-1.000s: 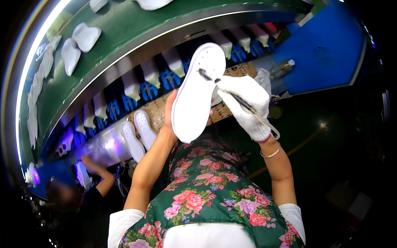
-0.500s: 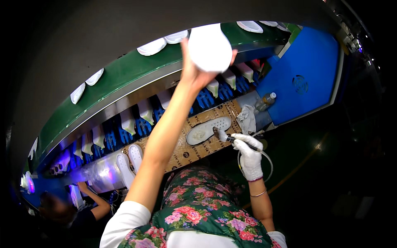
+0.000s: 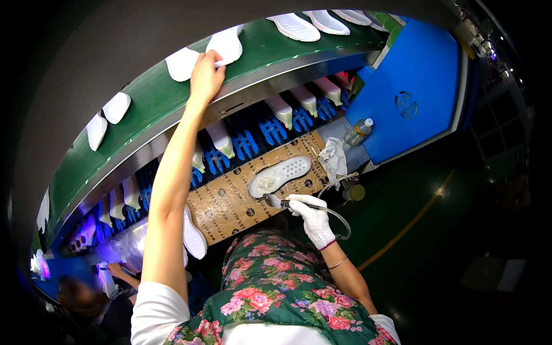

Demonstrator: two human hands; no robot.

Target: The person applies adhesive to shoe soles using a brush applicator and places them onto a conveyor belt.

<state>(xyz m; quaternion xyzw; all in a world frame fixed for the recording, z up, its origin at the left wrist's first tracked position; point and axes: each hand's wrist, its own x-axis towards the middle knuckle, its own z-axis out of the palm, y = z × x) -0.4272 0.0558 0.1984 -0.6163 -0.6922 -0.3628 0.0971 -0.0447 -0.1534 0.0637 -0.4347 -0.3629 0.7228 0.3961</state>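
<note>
Sole on the belt could slip off its edge

White sole [image 3: 225, 46] lies on the green conveyor belt [image 3: 144, 109], under the left hand [image 3: 206, 77], whose fingers [image 3: 213, 57] rest curled on its near end. A nudge there could push it askew. Right hand [image 3: 313, 215], gloved, has fingers closed round a brush tool [image 3: 276, 202], just below the perforated sole [image 3: 280, 175] on the tabletop [image 3: 230, 201]; its hose might snag.

The left hand [image 3: 206, 75] rests on a shoe sole [image 3: 225, 46] on the belt [image 3: 144, 109], with another sole [image 3: 181, 63] just left of it. Well below and right, the right hand [image 3: 313, 218] grips a tool [image 3: 282, 203] over the cardboard [image 3: 230, 201]; a sole [image 3: 280, 175] lies just beyond its tip, a bottle [image 3: 357, 132] farther right.
</note>
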